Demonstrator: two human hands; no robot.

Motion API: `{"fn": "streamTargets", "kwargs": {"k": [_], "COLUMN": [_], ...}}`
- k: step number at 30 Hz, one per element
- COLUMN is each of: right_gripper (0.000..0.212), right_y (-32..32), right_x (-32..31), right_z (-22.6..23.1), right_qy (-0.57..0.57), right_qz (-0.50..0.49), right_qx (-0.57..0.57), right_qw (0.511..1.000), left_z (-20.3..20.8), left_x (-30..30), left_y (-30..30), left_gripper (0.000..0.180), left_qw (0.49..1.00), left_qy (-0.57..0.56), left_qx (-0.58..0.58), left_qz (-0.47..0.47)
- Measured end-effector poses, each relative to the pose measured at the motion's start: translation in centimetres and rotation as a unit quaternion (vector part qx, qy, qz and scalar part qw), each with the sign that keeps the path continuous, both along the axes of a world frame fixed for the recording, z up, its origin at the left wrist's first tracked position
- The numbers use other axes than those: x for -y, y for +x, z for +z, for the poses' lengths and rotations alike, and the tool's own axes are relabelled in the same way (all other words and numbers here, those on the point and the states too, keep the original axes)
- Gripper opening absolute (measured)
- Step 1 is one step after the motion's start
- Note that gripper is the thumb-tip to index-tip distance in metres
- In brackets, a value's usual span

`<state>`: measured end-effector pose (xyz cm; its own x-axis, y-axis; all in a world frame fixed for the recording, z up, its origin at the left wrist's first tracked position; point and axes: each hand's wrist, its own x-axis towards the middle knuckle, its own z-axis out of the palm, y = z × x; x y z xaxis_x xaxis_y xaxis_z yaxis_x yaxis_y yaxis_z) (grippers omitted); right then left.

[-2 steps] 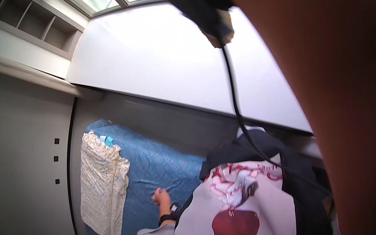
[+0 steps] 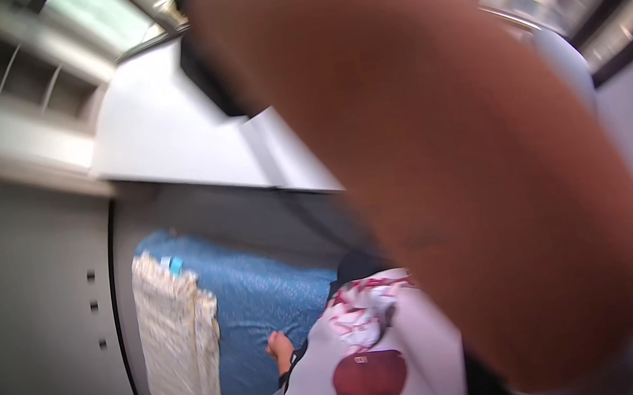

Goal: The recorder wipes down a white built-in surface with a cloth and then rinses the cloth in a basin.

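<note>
My left hand (image 2: 278, 344) is low at the centre, its fingers curled closed over the blue patterned cloth-covered board (image 2: 242, 277). What it holds, if anything, is too small to make out. To its left, a pale patterned garment (image 2: 177, 338) lies folded flat on the blue cloth, with a small turquoise tag (image 2: 175, 265) at its far end. My right forearm (image 2: 444, 159) is raised across the view, large and blurred. Beyond the top edge, its hand is out of sight. A black box-shaped device (image 2: 209, 81) shows beside the right wrist, with a blurred cable below it.
A white counter (image 2: 179, 128) runs along the far side below windows (image 2: 107, 19). Open shelves (image 2: 24, 75) stand at the far left, above a grey panel (image 2: 34, 312). My shirt front (image 2: 372, 376) fills the lower middle.
My right forearm has swung left across the view, and its hand has left the top edge. The whole scene has shifted slightly with my head. The left hand stays closed on the cloth.
</note>
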<state>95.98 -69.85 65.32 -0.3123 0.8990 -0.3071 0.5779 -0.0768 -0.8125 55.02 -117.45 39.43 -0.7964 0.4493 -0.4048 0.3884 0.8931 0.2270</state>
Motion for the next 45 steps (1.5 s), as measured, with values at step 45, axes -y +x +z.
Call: {"fn": "streamTargets", "kwargs": {"k": [45], "right_gripper": [0.017], "right_y": [-56.5], "right_x": [-32.6], "right_z": [-14.1], "right_qy": [-0.196], "right_qz": [0.325], "right_qx": [0.439], "right_qw": [0.814], "left_z": [10.1], "left_x": [-4.4], "left_y": [-58.9], "left_gripper": [0.044], "left_qw": [0.962], "left_qy": [0.071], "left_qx": [0.011], "left_qz": [0.263]}}
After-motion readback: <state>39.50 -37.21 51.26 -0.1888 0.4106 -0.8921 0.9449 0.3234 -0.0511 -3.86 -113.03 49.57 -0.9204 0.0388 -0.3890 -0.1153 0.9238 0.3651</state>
